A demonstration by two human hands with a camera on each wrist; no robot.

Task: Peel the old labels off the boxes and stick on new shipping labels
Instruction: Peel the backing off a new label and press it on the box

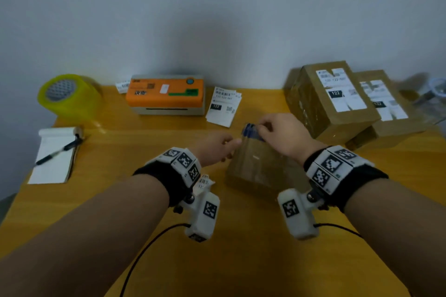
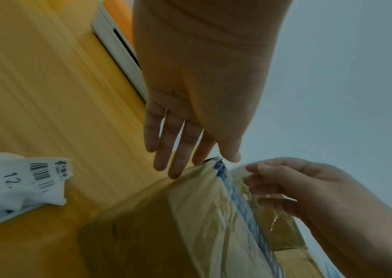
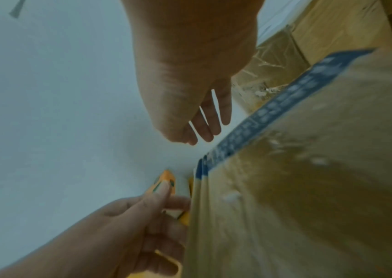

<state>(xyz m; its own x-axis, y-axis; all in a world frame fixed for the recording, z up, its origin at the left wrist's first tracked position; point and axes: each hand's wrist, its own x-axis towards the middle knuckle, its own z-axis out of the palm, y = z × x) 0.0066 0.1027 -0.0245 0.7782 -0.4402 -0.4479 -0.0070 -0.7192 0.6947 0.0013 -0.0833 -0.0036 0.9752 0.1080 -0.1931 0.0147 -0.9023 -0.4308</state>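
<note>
A brown cardboard box (image 1: 259, 167) wrapped in clear tape stands tilted on the table, a blue printed strip (image 1: 251, 130) along its raised far edge. My left hand (image 1: 229, 149) lies against the box's left side with straight fingers (image 2: 173, 161), the thumb at the top corner. My right hand (image 1: 264, 129) reaches over the far edge, its fingers (image 2: 261, 188) curled down onto the taped far face. I see no label on the faces of this box that show. In the right wrist view the blue strip (image 3: 273, 111) runs just beside my right hand (image 3: 202, 135).
Two labelled boxes (image 1: 333, 101) (image 1: 383, 103) are stacked at the right, a clear container (image 1: 432, 101) beyond them. An orange label printer (image 1: 166, 94) and a stack of fresh labels (image 1: 223, 106) sit at the back. Yellow tape roll (image 1: 70, 96), notepad with pen (image 1: 54, 154), crumpled label (image 2: 23, 184).
</note>
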